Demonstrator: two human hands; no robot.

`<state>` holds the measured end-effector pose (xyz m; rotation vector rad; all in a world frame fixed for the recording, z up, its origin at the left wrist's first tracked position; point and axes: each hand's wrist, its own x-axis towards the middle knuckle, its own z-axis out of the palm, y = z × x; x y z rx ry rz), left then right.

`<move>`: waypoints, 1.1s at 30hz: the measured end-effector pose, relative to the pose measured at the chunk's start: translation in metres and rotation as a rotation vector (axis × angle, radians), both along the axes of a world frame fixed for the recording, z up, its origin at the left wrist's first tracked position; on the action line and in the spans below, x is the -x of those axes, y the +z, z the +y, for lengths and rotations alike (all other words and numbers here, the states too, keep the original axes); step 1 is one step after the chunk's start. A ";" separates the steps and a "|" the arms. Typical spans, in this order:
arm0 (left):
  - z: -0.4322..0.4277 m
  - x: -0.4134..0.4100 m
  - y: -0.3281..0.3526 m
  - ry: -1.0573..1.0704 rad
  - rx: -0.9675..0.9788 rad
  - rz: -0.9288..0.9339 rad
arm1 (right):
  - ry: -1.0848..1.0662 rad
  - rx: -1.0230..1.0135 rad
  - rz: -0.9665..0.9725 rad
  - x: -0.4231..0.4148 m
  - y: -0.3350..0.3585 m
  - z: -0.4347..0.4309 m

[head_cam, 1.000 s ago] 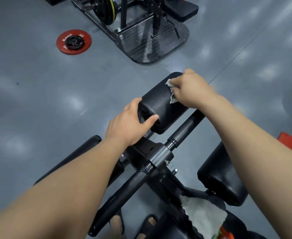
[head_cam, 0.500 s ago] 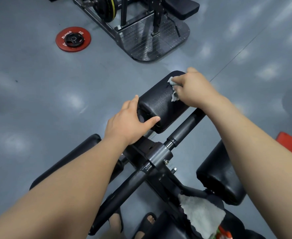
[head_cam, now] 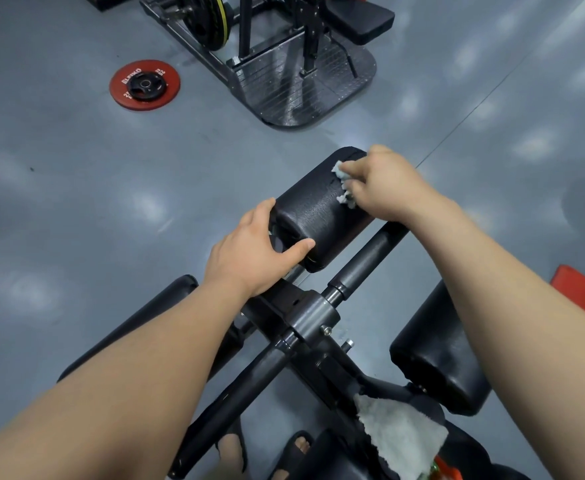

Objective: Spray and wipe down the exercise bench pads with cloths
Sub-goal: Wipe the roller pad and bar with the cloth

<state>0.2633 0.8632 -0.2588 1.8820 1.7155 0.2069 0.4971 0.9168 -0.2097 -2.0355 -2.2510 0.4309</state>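
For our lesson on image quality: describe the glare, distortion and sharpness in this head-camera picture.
Head view: soft glare patches dot the grey floor; the wide-angle lens swells the left forearm toward the lower corner; the roller pad and the cloth in the right hand look sharp.

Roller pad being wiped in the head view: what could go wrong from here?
1. The left hand holds only the near end of the roller pad; if that grip slips, the pad may turn under the wiping.
2. The cloth is bunched small under the right hand, so the pad's far end and underside may get missed.
3. The spare cloth lies loosely draped on the bench frame and could slide to the floor.
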 end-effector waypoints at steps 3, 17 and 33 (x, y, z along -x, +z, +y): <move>-0.001 -0.001 0.003 0.001 -0.003 0.011 | 0.011 0.074 0.095 -0.003 0.010 0.000; -0.001 -0.001 0.003 0.008 0.015 0.012 | -0.100 0.071 0.168 -0.021 0.000 0.005; -0.002 -0.002 0.006 0.017 0.014 0.016 | 0.173 0.315 -0.209 -0.004 0.054 -0.043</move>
